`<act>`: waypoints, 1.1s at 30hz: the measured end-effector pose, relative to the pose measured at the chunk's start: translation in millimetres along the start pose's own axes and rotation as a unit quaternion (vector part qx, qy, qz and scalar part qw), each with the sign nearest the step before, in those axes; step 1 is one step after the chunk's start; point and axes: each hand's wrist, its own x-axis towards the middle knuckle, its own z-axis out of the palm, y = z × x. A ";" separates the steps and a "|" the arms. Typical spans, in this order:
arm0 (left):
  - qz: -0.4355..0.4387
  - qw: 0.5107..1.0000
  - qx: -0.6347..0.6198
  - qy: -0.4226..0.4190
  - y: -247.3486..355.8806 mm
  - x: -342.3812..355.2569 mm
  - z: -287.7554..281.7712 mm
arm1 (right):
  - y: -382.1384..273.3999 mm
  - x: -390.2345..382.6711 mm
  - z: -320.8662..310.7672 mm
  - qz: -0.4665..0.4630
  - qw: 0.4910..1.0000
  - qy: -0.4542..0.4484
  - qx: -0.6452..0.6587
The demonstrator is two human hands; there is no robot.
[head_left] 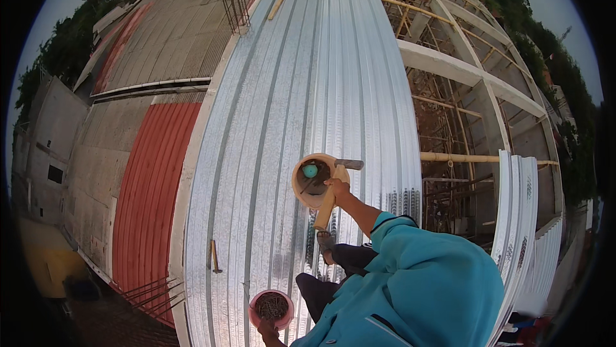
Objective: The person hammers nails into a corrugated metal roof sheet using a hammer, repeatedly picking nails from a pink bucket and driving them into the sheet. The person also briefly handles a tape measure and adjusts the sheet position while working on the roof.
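Observation:
My right hand [337, 188] is closed round the wooden handle of a hammer [326, 209], whose dark head [350, 164] sticks out to the right. The same hand is at the rim of a cream bucket [299, 188]; whether it grips the rim too, I cannot tell. Inside the bucket lie a round turquoise object [310, 170] and dark pieces too small to name. At the lower edge, my left hand [267, 329] grips the rim of a pink bucket [254, 306] filled with what look like nails. Its fingertips are partly hidden.
Ribbed metal decking [282, 122] stretches far ahead under my feet. On it lie another hammer [215, 257] and a wooden strip [277, 6]. To the right, open concrete beams [449, 68] and bamboo poles [459, 158] drop away. Rebar [232, 0] stands up at the left edge.

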 end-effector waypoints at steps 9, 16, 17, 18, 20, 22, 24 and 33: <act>0.049 0.995 0.056 -0.063 248.0 -82.9 174.1 | -243.8 127.2 -68.1 -0.026 0.975 0.155 0.156; 0.045 0.980 0.133 -0.143 432.5 -106.6 365.3 | -291.4 202.9 -148.9 -0.046 0.962 0.251 0.102; 0.046 0.975 0.154 -0.152 455.1 -110.1 396.9 | -291.8 200.7 -154.2 -0.035 0.950 0.307 0.048; 0.063 0.970 0.153 -0.177 475.7 -120.0 428.4 | -285.4 194.2 -167.9 -0.035 0.949 0.310 0.052; 0.040 0.970 0.178 -0.158 529.6 -124.4 491.1 | -286.8 196.2 -163.5 -0.017 0.941 0.322 0.103; 0.053 0.961 0.215 -0.168 584.0 -133.7 541.0 | -296.2 189.0 -137.9 0.026 0.923 0.359 0.134; 0.062 0.955 0.233 -0.174 635.7 -142.2 600.2 | -318.4 183.5 -108.5 0.061 0.907 0.401 0.112; 0.130 0.923 0.320 -0.171 844.8 -215.9 866.6 | -358.4 310.7 -46.3 0.164 0.863 0.460 0.127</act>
